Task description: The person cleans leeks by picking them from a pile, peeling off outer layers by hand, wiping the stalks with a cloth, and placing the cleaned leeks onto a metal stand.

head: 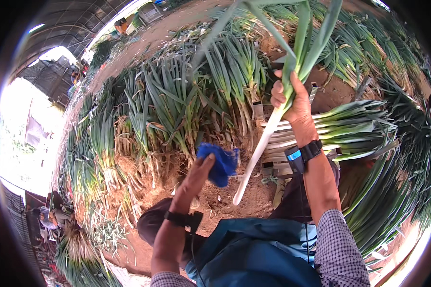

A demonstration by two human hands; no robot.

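My right hand (293, 95) grips a large Welsh onion (262, 143) where its white shank turns green. The onion slants, its pale trimmed end hanging low over the soil and its leaves rising past the top of the picture. In my left hand (197, 172) is a crumpled blue cloth (221, 165), apart from the onion shank. Behind my right wrist, cleaned onions (330, 132) lie side by side on a low metal frame (362, 150), white ends to the left.
Untrimmed onions with dry roots (158, 107) stand in a dense row ahead and to the left. A large heap of long green leaves (388, 201) lies at my right. Another person (52, 215) sits at the far left. Bare soil (219, 204) shows between my knees.
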